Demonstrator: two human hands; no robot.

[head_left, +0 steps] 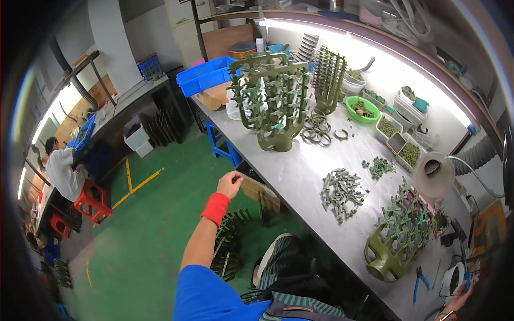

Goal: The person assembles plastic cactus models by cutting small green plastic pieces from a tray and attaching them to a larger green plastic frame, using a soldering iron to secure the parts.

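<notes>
My left hand (230,184), with a red wristband (215,208), hangs beyond the table's left edge. Its fingers are curled in; anything in them is hidden. At the lower right rim, my right hand (459,298) is closed around a blue tool (467,278), only partly visible. Nearby stand a small white tub (454,278) and blue-handled pliers (421,283). An olive-green rack (383,262) leans on the metal table, packed with small green-grey pieces. A second, upright rack (281,139) farther back carries similar pieces. A loose pile of grey-green pieces (341,193) lies between them.
Green rings (317,131), a green bowl (363,109), white tubs of small parts (410,153) and a funnel-shaped hood (435,174) line the table's back. A blue crate (209,75) sits at the far end. A person (64,168) sits on a red stool (93,202) at left.
</notes>
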